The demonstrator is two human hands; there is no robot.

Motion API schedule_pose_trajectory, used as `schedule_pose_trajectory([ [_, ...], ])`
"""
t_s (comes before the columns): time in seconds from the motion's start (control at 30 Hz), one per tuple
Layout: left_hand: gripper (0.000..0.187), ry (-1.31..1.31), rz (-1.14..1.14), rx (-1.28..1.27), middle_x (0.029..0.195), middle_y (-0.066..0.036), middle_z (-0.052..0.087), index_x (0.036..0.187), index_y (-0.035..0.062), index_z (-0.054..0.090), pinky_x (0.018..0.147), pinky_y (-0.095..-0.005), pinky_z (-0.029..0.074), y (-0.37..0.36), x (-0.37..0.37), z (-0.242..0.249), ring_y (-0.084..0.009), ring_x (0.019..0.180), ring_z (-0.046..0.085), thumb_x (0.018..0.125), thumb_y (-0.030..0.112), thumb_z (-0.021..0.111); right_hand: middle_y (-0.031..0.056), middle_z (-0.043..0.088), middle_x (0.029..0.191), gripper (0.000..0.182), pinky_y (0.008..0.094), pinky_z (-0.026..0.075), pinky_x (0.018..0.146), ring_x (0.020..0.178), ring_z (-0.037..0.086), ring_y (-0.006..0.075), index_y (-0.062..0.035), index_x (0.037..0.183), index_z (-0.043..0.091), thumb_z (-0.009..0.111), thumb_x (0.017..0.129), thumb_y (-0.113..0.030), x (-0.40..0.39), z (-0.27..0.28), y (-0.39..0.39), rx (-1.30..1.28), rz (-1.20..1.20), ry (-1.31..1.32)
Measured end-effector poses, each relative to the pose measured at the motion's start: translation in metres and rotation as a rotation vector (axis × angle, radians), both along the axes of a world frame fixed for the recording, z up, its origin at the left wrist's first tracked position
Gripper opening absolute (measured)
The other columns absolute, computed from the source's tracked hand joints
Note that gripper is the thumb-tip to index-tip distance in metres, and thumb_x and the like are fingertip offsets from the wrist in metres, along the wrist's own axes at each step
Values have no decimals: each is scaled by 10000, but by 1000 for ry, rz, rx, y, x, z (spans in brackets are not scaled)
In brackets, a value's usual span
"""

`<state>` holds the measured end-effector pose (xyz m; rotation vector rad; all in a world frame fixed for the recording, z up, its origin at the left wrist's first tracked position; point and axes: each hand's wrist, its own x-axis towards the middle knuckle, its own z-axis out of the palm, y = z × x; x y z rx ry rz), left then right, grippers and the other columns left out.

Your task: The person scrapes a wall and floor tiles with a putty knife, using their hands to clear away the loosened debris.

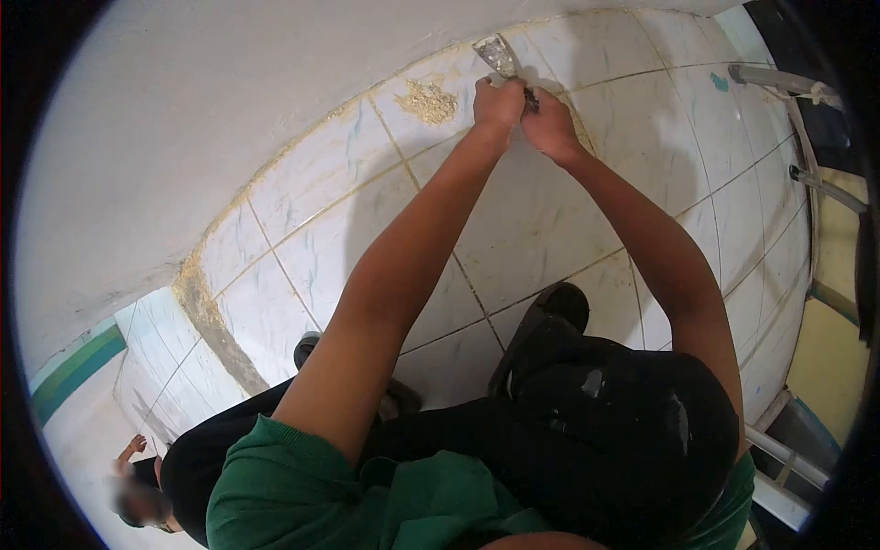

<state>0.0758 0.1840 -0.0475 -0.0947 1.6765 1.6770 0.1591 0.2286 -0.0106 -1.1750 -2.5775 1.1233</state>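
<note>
A putty knife (496, 57) with a wide, smeared metal blade points away from me, its blade on the white tiles near the foot of the wall. My left hand (499, 105) is closed around it just behind the blade. Close beside it, my right hand (548, 126) is closed on the dark handle, part of which shows between the two hands. A heap of pale yellowish scrapings (429, 102) lies on the tiled floor (541, 220), left of my left hand.
A white wall (202, 119) curves along the left, with crumbly residue at its base. Ladder legs (788, 81) stand at the right, and more metal rails (788, 458) lower down. Another person (142, 495) is at the lower left. My shoe (561, 307) rests on the tiles.
</note>
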Motion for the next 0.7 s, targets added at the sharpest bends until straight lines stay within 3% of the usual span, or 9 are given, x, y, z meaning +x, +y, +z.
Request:
schedule_pose_trajectory([
  [0.03,164,-13,24,5,740,-89,561,835,-27,570,572,-312,430,-1,0,2,-165,641,540,794,130,547,212,596,883,266,419,430,735,854,562,373,-20,945,544,522,788,-234,-1,1,-1,-4,4,9],
  [0.1,161,-108,-77,61,754,-87,568,850,-22,574,582,-318,438,-11,-5,12,-168,645,544,797,125,539,203,604,871,288,369,431,721,813,581,323,-1,949,542,504,811,-251,0,3,-3,-14,9,25],
  [0.2,155,-120,-171,28,768,-82,576,857,-18,581,603,-329,455,-19,-10,27,-175,656,552,802,116,525,241,584,858,279,441,426,727,842,550,412,13,865,546,511,777,-250,-3,4,-6,-22,15,94],
  [0.3,169,-75,-147,7,777,-96,581,846,-24,583,601,-329,465,-21,-17,26,-187,653,559,798,130,534,248,585,840,302,432,430,718,811,553,420,23,868,558,494,776,-257,-12,7,-5,-5,33,32],
  [0.4,232,-38,5,-36,707,-142,585,775,-89,598,468,-339,405,-23,-19,31,-206,542,528,737,131,535,263,587,819,329,443,430,712,805,556,427,54,839,572,500,753,-256,-21,21,-7,-108,29,7],
  [0.5,207,-67,51,-77,695,-146,579,760,-84,579,429,-342,396,-16,-35,4,-205,542,544,752,113,513,250,592,731,322,429,440,612,689,589,360,90,780,572,523,724,-223,-35,13,-2,-127,56,-43],
  [0.6,187,-241,119,5,689,-151,576,762,-69,559,396,-334,403,-22,-42,15,-211,524,560,772,96,469,36,467,571,159,299,277,388,440,391,131,-21,696,518,507,766,-164,-40,20,-2,-455,1,-76],
  [0.7,180,-286,59,-1,679,-145,568,766,-54,540,373,-331,411,-28,-42,30,-212,497,563,785,87,431,2,423,566,146,259,211,364,416,318,74,-52,699,524,492,793,-159,-38,30,-5,-681,-56,-45],
])
